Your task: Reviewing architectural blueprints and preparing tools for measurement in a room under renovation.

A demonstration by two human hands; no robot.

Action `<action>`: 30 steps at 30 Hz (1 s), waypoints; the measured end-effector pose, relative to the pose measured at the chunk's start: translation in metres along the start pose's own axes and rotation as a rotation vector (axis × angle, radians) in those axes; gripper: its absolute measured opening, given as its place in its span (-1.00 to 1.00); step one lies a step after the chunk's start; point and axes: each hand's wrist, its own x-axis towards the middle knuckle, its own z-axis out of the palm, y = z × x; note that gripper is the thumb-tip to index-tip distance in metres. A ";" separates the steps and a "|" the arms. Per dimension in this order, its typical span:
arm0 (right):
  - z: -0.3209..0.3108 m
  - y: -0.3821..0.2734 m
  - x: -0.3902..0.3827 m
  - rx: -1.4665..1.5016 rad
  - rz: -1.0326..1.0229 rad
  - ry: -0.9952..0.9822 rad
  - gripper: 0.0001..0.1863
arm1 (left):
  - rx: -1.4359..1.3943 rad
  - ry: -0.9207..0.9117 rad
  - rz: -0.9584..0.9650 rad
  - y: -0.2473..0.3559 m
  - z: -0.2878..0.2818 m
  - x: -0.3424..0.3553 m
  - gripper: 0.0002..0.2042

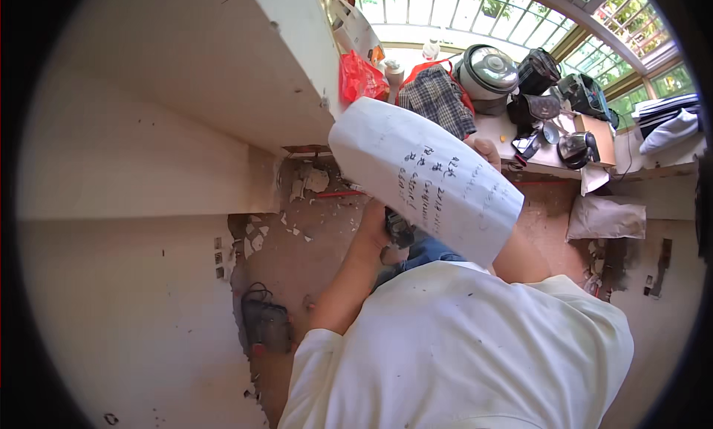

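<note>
The right hand (486,153) pinches the white paper (445,180), already up in front of the shirt (460,340), not put down. The left hand (375,222) is by a black thing (399,228); its grip cannot be told.

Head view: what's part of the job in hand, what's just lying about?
In use, by the look of it:
handwritten sheet, held by the right hand
dark object at the left hand, kind unclear

Apparently just lying about:
red plastic bag
plaid cloth
lidded cooker
kettle
</note>
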 end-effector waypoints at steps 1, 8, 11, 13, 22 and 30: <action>0.000 0.005 -0.014 0.015 0.014 0.004 -0.58 | -0.007 -0.014 0.009 -0.001 -0.001 -0.012 -0.59; 0.023 0.032 -0.067 -0.057 -0.151 0.428 -0.67 | -0.282 -0.265 0.127 0.004 -0.063 -0.062 -0.68; 0.010 0.026 -0.081 -0.271 -0.040 0.358 -0.67 | -0.367 -0.493 0.291 0.013 -0.046 -0.100 -0.61; -0.005 0.008 -0.085 -0.387 0.043 0.348 -0.66 | -0.287 -0.400 0.342 0.006 -0.044 -0.114 -0.61; 0.019 -0.010 -0.056 -1.305 0.430 0.327 -0.73 | -0.043 0.001 0.542 0.002 -0.013 -0.147 -0.85; 0.064 0.054 -0.051 -1.717 0.271 -0.421 -0.51 | 0.251 0.297 0.595 -0.026 0.014 -0.178 -0.85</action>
